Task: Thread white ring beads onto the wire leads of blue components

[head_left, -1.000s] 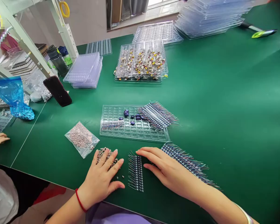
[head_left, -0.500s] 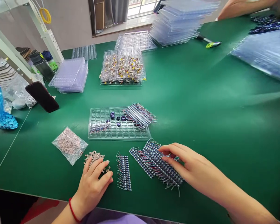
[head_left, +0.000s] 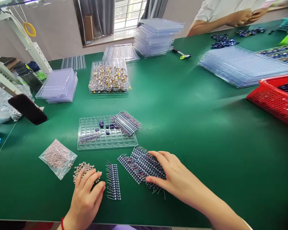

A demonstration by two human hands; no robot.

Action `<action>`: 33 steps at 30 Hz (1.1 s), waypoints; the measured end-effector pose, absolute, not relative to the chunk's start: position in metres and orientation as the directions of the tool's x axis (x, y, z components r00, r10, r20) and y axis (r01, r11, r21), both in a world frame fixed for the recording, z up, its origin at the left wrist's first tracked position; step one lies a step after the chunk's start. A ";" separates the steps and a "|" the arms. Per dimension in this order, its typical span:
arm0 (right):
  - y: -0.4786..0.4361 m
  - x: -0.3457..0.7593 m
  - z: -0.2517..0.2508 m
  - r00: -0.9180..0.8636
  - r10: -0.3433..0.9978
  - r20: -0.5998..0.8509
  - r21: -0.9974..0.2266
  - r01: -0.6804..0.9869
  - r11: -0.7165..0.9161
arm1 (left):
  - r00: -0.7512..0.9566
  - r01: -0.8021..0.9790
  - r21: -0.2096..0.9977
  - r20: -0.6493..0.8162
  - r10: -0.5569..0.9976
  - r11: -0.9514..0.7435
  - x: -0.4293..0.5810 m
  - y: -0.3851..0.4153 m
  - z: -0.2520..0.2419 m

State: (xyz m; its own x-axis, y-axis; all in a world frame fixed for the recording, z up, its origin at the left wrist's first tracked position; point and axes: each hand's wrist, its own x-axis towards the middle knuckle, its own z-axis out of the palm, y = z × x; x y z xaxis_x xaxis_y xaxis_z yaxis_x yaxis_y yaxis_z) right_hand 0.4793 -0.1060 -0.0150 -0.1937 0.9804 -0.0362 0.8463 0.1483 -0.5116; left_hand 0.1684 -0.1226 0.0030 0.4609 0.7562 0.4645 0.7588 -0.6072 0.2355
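Observation:
My left hand (head_left: 85, 195) lies flat with fingers spread on the green table, its fingertips at a small heap of tiny beige ring parts (head_left: 83, 168). Just right of it sits a short row of taped blue components with wire leads (head_left: 113, 180). My right hand (head_left: 171, 177) rests on a larger pile of the same taped component strips (head_left: 139, 164), fingers curved over its right end and thumb at its lower edge. Behind them a clear compartment tray (head_left: 105, 138) carries dark blue parts (head_left: 105, 126) and two more strips.
A sealed bag of small parts (head_left: 57, 157) lies at the left. A black phone (head_left: 27, 109) leans further left. Stacks of clear trays (head_left: 156, 36), a filled tray (head_left: 109, 76) and a red basket (head_left: 275, 97) stand behind. Another person's arms (head_left: 220, 20) rest at the far edge.
The view has swung right and up. My right hand moved from the short row to the large strip pile and slid it left. My left hand drew back from the ring heap.

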 end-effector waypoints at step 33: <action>-0.090 0.475 -0.001 -0.057 0.912 -0.406 -0.878 0.302 -0.372 | 0.867 0.458 0.072 0.186 0.463 -0.886 0.243 -0.109 -0.005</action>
State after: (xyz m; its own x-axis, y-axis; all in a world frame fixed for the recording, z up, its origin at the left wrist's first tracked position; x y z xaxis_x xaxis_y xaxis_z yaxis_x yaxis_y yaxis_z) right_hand 0.4747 -0.0903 -0.0010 -0.0572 0.9121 -0.4059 0.3016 -0.3717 -0.8780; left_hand 0.2429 -0.1089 -0.0045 0.8667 0.4628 0.1864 0.4578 -0.8862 0.0715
